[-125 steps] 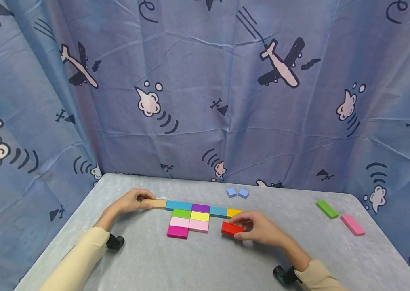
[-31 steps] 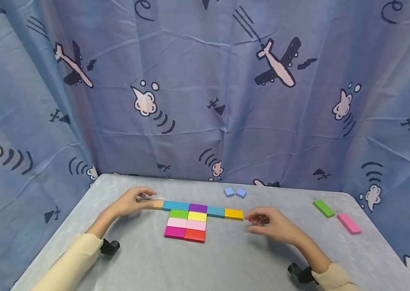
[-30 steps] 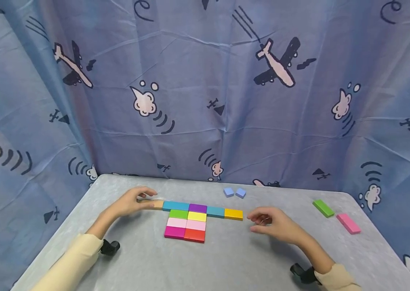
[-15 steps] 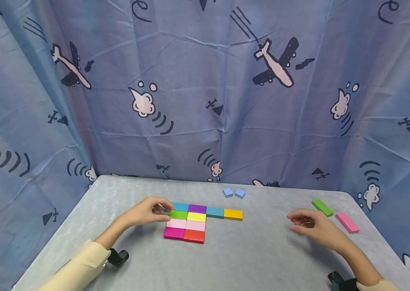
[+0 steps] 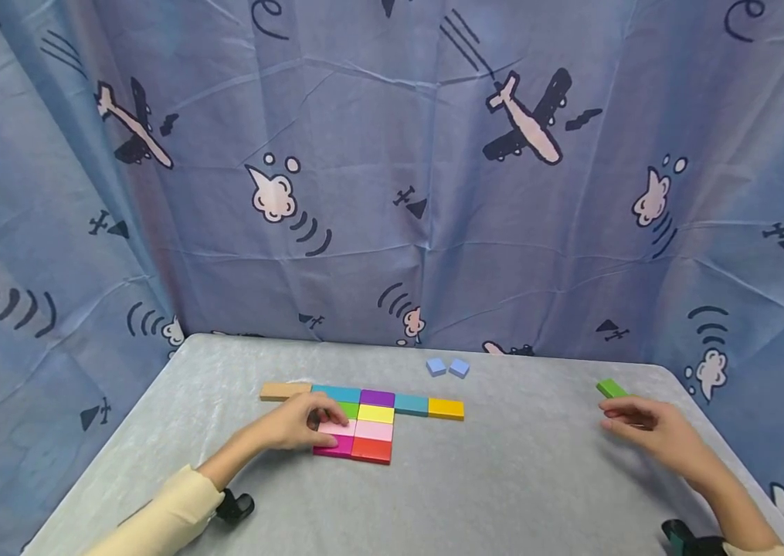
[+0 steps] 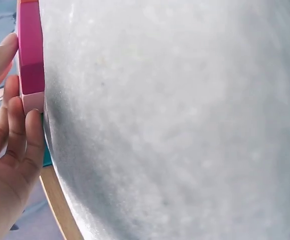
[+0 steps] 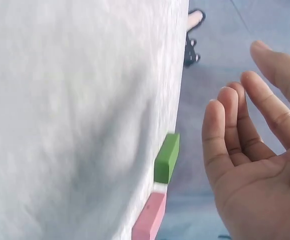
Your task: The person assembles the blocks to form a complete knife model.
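My left hand lies over the left side of a flat layout of coloured blocks, its thumb at the magenta block and fingertips over the light pink one. Its fingers are loosely bent; the left wrist view shows them along the outer side of the magenta and pink blocks. A red block sits beside the magenta one. Above are a pink block, a yellow block and a partly covered green one. My right hand hovers with relaxed fingers near a green block and a pink block, holding nothing.
The layout's top row has a wooden block, a blue block, a purple block, another blue block and an orange-yellow block. Two small blue blocks lie behind. A patterned curtain hangs beyond the table.
The red block, earlier in my right hand, now lies beside the magenta one. My left hand has moved from the wooden block to the lower left blocks; my right hand has moved right, empty.
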Tool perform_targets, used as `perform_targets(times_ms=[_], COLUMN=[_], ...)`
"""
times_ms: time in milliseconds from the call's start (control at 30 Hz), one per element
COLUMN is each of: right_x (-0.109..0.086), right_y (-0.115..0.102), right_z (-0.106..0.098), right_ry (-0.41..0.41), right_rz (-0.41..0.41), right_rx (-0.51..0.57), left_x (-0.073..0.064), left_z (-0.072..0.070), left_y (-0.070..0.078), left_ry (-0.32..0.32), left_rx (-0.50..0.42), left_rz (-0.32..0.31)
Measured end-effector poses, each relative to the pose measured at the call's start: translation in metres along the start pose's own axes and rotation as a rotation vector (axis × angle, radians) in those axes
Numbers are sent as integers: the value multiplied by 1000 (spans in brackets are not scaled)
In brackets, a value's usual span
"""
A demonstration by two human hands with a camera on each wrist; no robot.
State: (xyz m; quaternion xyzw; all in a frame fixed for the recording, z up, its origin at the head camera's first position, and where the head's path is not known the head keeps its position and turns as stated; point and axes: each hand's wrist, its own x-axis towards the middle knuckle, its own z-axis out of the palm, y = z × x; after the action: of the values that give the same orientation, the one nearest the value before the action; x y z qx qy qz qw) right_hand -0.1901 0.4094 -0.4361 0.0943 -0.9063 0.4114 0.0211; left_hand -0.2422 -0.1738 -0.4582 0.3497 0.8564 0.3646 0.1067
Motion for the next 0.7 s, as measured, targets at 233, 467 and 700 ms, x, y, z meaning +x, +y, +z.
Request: perform_targets(times_ms=[233, 467, 700], right_x=[8, 17, 27], right_y=[18, 25, 34], right_z=[-14, -18, -23], right_ry=[58, 119, 112], right_rz=[63, 60, 90], right_rx=[-62, -98, -112], left_x=[-1, -1, 0], left_z=[0, -1, -1], left_y=[-2, -1, 0], left_ry=[-12, -25, -38], left_rx=[8, 17, 14], left_rz=[-32, -55, -56])
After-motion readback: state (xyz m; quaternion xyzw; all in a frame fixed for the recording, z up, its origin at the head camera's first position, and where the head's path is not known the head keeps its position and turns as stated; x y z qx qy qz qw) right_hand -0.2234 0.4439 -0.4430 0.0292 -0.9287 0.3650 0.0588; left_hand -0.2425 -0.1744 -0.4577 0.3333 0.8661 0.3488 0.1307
